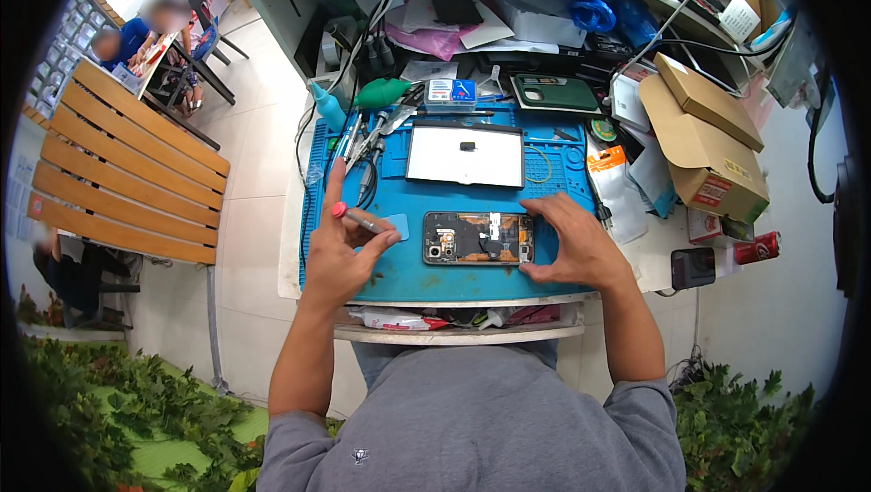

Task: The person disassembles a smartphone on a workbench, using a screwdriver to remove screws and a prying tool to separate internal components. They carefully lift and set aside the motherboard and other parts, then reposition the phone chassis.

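Note:
An opened smartphone (472, 239) with its inner parts exposed lies horizontally on the blue repair mat (381, 279). My right hand (577, 242) grips its right end, thumb at the lower corner and a finger at the upper one. My left hand (345, 247), left of the phone, holds a pen-like screwdriver (359, 218) with a pink cap between thumb and fingers, index finger pointing forward. A small light-blue square (396, 227) lies beside that hand. Beyond the phone sits a white tray (464, 156) with a small dark piece (468, 146).
Loose tools (370, 133), a green blower (381, 93), a blue bottle (328, 106) and a green case (553, 93) crowd the back. Cardboard boxes (699, 156) and a red can (757, 248) are right. People (127, 43) sit at the upper left, beyond a slatted wooden bench (127, 174).

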The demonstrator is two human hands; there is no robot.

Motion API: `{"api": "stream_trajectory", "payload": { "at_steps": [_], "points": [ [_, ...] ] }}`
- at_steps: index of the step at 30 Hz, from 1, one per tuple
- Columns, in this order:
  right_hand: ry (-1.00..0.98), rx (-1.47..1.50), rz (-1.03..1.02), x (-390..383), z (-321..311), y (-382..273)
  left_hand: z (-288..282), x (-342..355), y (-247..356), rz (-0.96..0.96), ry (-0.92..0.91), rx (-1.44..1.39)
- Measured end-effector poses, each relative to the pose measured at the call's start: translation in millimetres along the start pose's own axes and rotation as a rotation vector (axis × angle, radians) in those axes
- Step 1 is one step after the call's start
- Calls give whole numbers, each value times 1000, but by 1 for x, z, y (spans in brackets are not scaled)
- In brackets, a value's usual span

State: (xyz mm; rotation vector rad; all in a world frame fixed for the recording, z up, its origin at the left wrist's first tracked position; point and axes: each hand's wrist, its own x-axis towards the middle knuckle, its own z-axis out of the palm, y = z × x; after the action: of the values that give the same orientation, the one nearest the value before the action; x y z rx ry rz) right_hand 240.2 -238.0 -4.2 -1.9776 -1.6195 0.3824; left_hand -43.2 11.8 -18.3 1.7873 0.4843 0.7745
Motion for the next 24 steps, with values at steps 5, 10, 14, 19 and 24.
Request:
{"api": "stream_trajectory", "payload": {
  "at_steps": [5,10,14,19,24],
  "points": [
    [37,-14,-9,-4,4,3,-3,18,17,-77,-129,397],
    [59,-7,-21,-8,7,2,-17,39,13,-204,-474,792],
    [85,8,-28,-11,8,2,-22,59,6,-207,-574,789],
    [126,-3,-50,-16,14,8,-36,84,5,-225,-649,690],
    [140,-18,-38,-16,15,3,-53,141,0,-229,-546,630]
  ]
}}
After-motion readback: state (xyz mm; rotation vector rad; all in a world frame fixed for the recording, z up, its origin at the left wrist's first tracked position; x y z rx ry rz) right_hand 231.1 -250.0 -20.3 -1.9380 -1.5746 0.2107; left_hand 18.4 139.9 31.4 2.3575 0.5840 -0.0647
